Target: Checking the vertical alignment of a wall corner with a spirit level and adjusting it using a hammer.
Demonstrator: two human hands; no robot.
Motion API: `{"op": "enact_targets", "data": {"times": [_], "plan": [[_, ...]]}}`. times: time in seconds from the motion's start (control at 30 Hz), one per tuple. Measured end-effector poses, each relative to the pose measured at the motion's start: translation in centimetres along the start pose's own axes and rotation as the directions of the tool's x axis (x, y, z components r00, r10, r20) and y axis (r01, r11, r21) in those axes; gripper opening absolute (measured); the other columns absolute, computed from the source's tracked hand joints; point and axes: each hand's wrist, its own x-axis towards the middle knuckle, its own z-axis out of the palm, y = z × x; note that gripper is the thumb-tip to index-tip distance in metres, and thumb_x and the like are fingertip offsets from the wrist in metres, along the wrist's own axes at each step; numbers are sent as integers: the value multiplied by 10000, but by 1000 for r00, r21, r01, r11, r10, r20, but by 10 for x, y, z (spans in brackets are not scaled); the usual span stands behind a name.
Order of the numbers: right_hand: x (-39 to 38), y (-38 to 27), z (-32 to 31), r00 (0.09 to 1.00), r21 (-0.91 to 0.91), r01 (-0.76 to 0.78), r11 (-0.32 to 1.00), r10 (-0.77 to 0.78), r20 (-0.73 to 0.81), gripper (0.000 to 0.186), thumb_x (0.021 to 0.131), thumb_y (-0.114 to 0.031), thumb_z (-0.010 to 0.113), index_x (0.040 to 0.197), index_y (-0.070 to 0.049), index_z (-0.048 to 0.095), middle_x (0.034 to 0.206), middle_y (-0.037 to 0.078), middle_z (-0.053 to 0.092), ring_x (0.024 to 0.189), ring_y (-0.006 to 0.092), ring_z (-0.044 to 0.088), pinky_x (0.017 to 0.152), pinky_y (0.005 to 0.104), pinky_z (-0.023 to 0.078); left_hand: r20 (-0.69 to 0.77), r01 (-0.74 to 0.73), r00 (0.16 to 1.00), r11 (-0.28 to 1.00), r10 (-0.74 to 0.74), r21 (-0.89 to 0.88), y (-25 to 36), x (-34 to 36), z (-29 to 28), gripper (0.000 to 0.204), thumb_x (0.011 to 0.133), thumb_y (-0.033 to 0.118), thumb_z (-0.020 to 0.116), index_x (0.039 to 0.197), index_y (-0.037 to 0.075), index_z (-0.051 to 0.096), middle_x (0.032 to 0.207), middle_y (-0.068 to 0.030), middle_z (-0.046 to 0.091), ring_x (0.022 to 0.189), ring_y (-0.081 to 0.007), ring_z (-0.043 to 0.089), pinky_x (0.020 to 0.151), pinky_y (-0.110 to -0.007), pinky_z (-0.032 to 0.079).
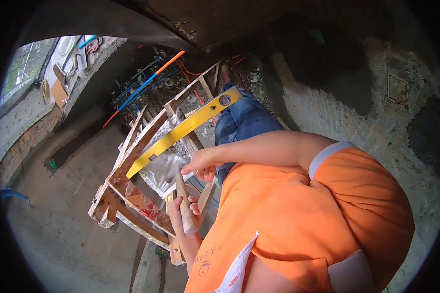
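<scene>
My left hand (180,210) holds a wooden-handled tool (188,215), upright along my body; its dark head is hard to make out. My right hand (203,163) is just above it, fingers curled by the tool's upper end; whether it grips the tool is unclear. Beyond both hands, a yellow spirit level (178,129) lies diagonally on a rough, stained wooden trestle (137,200). Crumpled silvery sheeting (159,176) lies within the frame, under the level and next to my hands.
A window ledge (58,97) with assorted tools and offcuts runs along the upper left. Blue and orange pipes (146,83) cross rubble behind the trestle. Rough concrete wall or floor surfaces (357,107) surround me. My legs in blue trousers (244,119) are beside the trestle.
</scene>
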Motion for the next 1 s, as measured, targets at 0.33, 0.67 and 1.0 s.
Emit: {"op": "enact_targets", "data": {"times": [0.33,0.67,1.0], "plan": [[-19,-36,15,912,633,406,659,-252,-322,193,804,-122,588,936,9,537,750,113,592,594,215,605,525,358,529,279,-376,927,635,252,675,4,-2,75,363,960,366,458,961,15,550,692,-74,576,542,-163,560,489,-291,467],[-87,-36,-72,704,486,681,547,-309,-639,116,720,-95,587,766,2,541,643,121,574,520,206,580,464,340,510,673,-892,-379,-443,635,-84,99,-89,267,834,791,123,749,1425,-5,221,1379,-193,397,1264,-287,416,1013,-406,364],[-222,19,-122,436,-576,78,814,-547,-714,412,653,-170,683,1039,-45,617,896,144,678,834,274,665,767,382,509,759,-948,-316,-231,569,-221,122,34,328,720,739,40,788,1309,-29,353,1212,-123,516,1066,-198,518,945,-299,414]]}}
